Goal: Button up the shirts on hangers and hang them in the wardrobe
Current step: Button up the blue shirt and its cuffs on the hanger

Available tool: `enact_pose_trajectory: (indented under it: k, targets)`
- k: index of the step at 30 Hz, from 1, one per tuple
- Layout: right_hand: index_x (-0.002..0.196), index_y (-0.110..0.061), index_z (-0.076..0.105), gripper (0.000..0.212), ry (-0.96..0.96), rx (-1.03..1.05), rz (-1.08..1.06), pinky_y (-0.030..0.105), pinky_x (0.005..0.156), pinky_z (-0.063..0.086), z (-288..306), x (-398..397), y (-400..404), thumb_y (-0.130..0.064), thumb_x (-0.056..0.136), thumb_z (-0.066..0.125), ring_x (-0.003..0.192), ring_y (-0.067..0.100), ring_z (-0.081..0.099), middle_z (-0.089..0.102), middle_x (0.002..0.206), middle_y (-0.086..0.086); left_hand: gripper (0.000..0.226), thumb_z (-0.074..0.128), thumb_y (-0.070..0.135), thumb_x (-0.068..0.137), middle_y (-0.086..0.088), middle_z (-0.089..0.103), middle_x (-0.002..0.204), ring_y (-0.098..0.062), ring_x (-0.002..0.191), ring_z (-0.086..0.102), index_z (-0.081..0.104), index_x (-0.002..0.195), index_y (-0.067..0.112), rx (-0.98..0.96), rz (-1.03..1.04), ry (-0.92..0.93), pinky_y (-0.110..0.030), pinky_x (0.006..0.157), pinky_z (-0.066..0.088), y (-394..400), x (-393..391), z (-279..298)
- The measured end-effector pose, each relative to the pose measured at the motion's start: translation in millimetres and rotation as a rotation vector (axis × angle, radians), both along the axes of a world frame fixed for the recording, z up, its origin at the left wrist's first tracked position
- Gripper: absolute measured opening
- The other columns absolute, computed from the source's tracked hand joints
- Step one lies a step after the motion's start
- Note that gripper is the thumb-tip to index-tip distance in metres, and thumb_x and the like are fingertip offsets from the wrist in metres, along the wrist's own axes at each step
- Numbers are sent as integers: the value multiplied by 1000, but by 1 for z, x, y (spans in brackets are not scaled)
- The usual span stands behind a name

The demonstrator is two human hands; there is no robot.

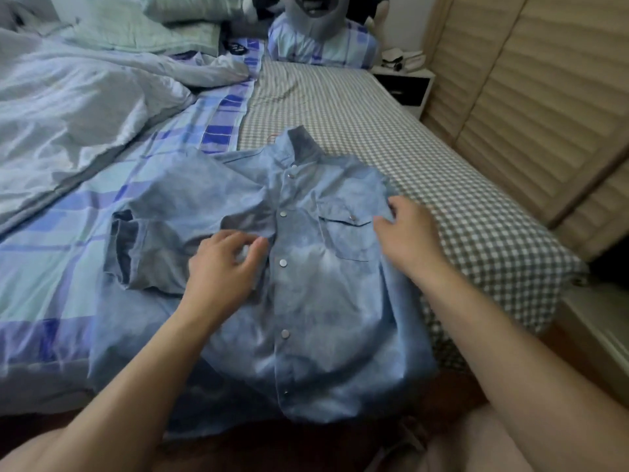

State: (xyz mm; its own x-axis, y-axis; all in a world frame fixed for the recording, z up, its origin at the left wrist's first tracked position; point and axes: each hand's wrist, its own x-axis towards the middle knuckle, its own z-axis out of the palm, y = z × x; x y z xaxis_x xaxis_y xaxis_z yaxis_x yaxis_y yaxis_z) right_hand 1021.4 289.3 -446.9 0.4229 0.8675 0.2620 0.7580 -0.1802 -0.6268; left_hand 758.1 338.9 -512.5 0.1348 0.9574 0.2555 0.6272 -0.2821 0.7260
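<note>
Item 1: denim shirt [306, 301], light blue, short-sleeved. Laid flat, front up, on the near part of the bed, collar [301, 144] pointing away from the person, hem hanging over the near bed edge. Placket closed down the front w/ a row of round metal snaps [283, 263]. Chest pocket [343, 233] w/ flap and snap on the right side of the shirt as seen. Left-hand sleeve spread out sideways, cuff [122, 247] rolled, darker inside showing. A thin reddish bit shows just by the collar; can't tell if it's a hanger.

Item 2: left hand [221, 267]. On the shirt front just left of the placket, fingers curled, thumb and fingertips pinching a small fold of the fabric.

Item 3: right hand [405, 233]. At the shirt's right shoulder/side by the pocket, fingers bent down onto the cloth; whether it grips the fabric or just presses, can't tell.

Item 4: bed. Shirt lies across two sheets: blue plaid sheet [51, 267] under its left half, grey-white check sheet [442, 158] under its right.

Item 5: pale rumpled duvet [68, 103], far left. Pillows [323, 42] at the head of the bed, a plush toy on top, blurred.

Item 6: wardrobe [544, 97], beige louvred doors, along the right of the bed. Small bedside table [405, 83] beyond it, in the corner.
</note>
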Motion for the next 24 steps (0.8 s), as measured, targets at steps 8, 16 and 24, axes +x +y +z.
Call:
enact_pose_trajectory:
  k: [8, 16, 24]
  targets:
    - [143, -29, 56, 60, 182, -554, 731, 20, 109, 41, -6, -61, 1, 4, 94, 46, 134, 6, 49, 54, 145, -10, 76, 33, 84, 78, 24, 69, 116, -13, 123, 55, 47, 144, 47, -64, -169, 148, -45, 111, 28, -4, 13, -4]
    - [100, -21, 73, 29, 442, -248, 224, 34, 95, 56, -43, 9, -42, 2, 96, 57, 105, 19, 71, 76, 101, -3, 61, 21, 72, 85, 17, 57, 106, -12, 114, 49, 63, 121, 46, 57, -461, 405, -40, 116, 21, -29, 41, -23]
    - [84, -20, 55, 16, -56, -464, -105, 36, 71, 48, -77, 22, -79, -31, 94, 61, 91, 32, 64, 62, 86, 1, 27, 51, 28, 96, 5, 63, 74, -23, 79, 63, 67, 77, 18, 144, -283, 65, -35, 76, 44, -19, 38, -16]
